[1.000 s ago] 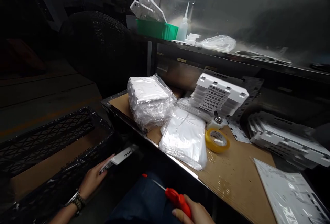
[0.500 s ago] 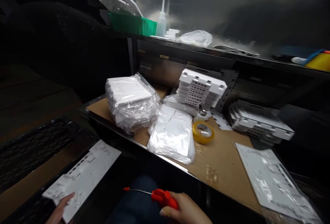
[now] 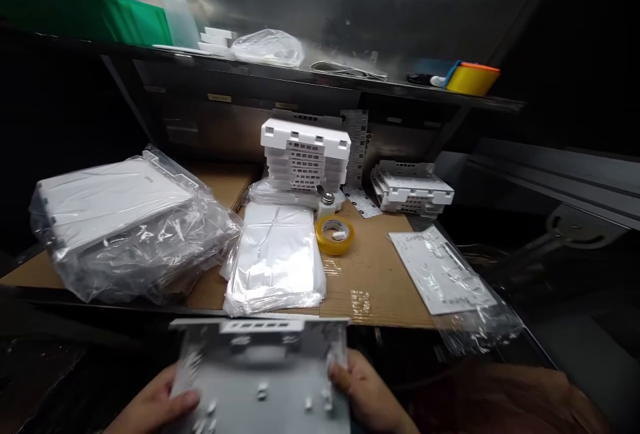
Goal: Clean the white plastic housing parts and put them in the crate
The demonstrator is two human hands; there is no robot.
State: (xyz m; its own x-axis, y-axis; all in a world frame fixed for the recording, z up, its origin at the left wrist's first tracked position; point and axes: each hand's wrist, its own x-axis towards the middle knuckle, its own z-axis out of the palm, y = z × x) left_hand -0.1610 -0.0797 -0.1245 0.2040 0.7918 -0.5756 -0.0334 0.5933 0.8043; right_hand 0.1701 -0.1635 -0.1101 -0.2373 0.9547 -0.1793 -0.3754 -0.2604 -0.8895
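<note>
In front of me, at the bottom of the view, is a white plastic panel (image 3: 267, 374) with slots along its far edge and small raised clips on its face. My left hand (image 3: 155, 401) grips its left side, thumb on top. On its right side my right hand (image 3: 367, 391) is closed, the thumb over the edge. Just beyond the panel lies a stack of clear plastic bags (image 3: 280, 257) on the bench. Beside the bags sits a roll of yellow tape (image 3: 345, 244).
Bagged white parts (image 3: 115, 201) stand at the left. Stacked white housings (image 3: 305, 154) rise at the back, more housings (image 3: 413, 187) to their right. A bagged panel (image 3: 445, 271) lies on the cardboard (image 3: 375, 281). The shelf holds a green bin (image 3: 100, 17) and a bottle (image 3: 180, 17).
The panel has come from the lower left to the middle, and my right hand has taken its other side. The red air blow gun that hand held is out of sight. My view has turned right.
</note>
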